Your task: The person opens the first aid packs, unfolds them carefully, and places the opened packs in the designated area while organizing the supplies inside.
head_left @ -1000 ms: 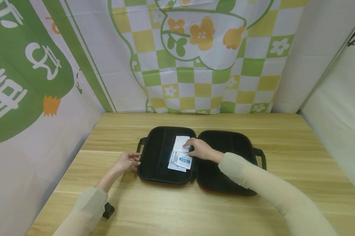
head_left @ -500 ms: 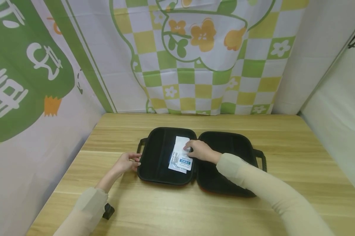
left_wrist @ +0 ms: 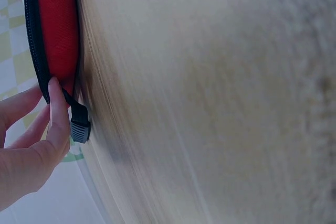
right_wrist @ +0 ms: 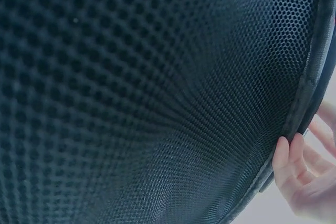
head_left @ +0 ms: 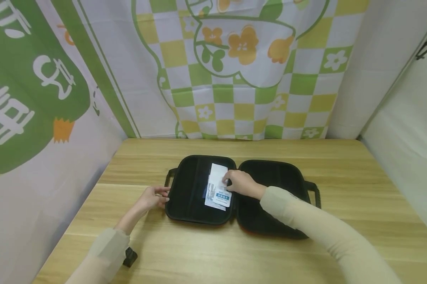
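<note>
A zippered case point(head_left: 183, 193) lies spread open on the table, black inside, with red fabric outside point(left_wrist: 56, 19) in the left wrist view. My left hand point(head_left: 151, 198) pinches its left rim below the handle; the left wrist view shows fingertips on both sides of the zipper edge. Several flat white sachets overlap in the left half. My right hand point(head_left: 244, 184) reaches across the hinge and pinches the top sachet point(head_left: 222, 197), which has a blue label. Another plain white sachet point(head_left: 218, 171) lies beneath. Black mesh point(right_wrist: 157, 98) fills most of the right wrist view.
A carry handle point(head_left: 314, 193) stands out on the case's right side, another point(head_left: 170, 175) on its left. A small black object point(head_left: 129, 257) shows beside the left sleeve on the wooden table point(head_left: 206, 256). A printed cloth point(head_left: 234, 114) hangs behind the table.
The fingers of my right hand have shifted slightly down with the top sachet, baring more of the white sachet beneath. My left hand keeps its place on the rim.
</note>
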### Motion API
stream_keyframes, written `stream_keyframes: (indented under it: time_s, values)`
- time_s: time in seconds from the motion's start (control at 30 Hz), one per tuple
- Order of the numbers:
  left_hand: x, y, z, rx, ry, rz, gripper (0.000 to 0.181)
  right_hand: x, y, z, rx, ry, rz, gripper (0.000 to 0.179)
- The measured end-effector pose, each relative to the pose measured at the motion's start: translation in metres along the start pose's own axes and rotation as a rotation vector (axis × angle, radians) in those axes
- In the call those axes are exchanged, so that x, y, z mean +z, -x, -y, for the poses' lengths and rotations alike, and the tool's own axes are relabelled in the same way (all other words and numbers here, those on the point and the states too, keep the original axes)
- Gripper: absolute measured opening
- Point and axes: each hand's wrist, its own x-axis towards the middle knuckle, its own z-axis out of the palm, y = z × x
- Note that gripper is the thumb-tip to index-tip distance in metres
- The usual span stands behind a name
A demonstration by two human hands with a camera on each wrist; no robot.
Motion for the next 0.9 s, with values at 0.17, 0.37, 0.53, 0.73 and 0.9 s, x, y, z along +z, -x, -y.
stream_keyframes:
  time_s: [0.17, 0.37, 0.53, 0.73, 0.9]
  values:
    - [0.0, 0.002, 0.0, -0.015, -0.003, 0.001, 0.041, 0.004, -0.001, 0.004, -0.039, 0.086, 0.015, 0.033]
    - [0.0, 0.002, -0.001, -0.017, -0.011, -0.006, 0.041, 0.003, -0.007, 0.007, -0.113, 0.175, 0.004, 0.033]
    - [0.0, 0.001, -0.002, -0.019, -0.015, -0.005, 0.041, 0.004, -0.013, 0.004, -0.159, 0.097, 0.077, 0.042]
    - [0.0, 0.001, -0.002, -0.011, -0.015, 0.009, 0.042, 0.005, -0.016, 0.004, -0.137, 0.012, 0.168, 0.046]
    - [0.001, 0.001, -0.002, -0.012, -0.007, -0.007, 0.041, 0.006, -0.018, 0.006, -0.145, 0.03, 0.171, 0.042]
